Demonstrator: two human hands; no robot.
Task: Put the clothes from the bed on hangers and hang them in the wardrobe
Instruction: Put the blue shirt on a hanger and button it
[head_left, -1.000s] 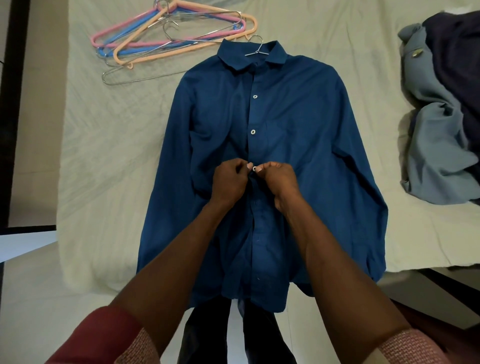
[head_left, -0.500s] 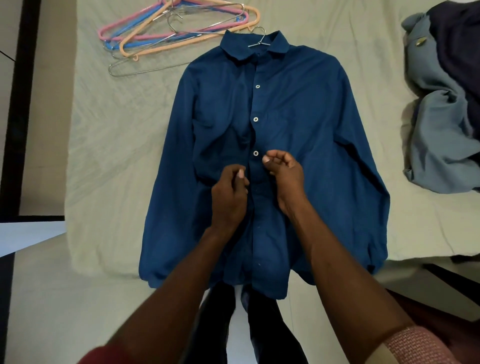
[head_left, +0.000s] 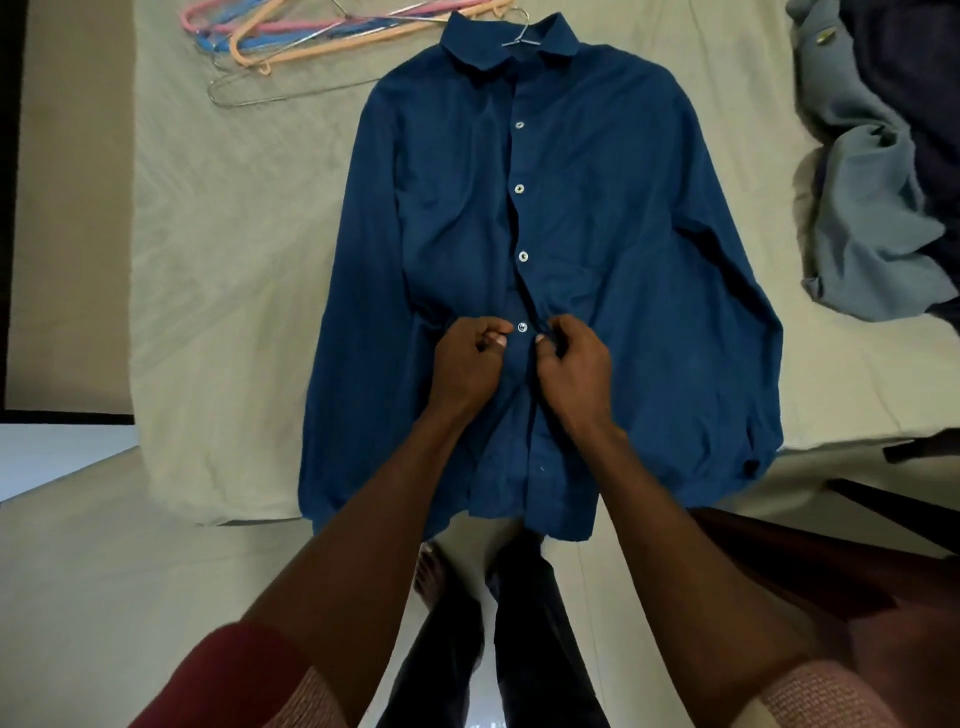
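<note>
Blue shirt (head_left: 597, 218) lay face-up on the bed (head_left: 249, 270), collar far, hem hanging off the near edge. A wire hanger (head_left: 517, 36) was already inside it, hook poking out of the collar. Four buttons looked fastened down the placket; the lowest of them (head_left: 522, 327) sat right between the hands.

Left hand (head_left: 467, 364) was curled, thumb and fingertips pinching the placket edge just left of that button. Right hand (head_left: 571, 364) was curled too, pinching a fold of fabric just right of it. Neither held anything but the shirt.

Step in hand, as I judged it: closing the front so the shirt sits on the hanger. Notes for doing it well:
- Keep both pinches close to the button line; pulling wide puckers the front, and there was already some bunching at waist level.
- Line up hole and button before pushing through; skew throws off every button below.
- Placket below the hands looked open. Next button down couldn't be made out, only a pale speck near the hem.
- Don't drag the shirt nearward; the hem already overhung and the hanger could shift in the collar.

Spare hangers (head_left: 311, 36) lay far left. Remaining clothes (head_left: 872, 182) were piled at the right edge of the bed, well apart from the shirt. Wardrobe wasn't in view.
</note>
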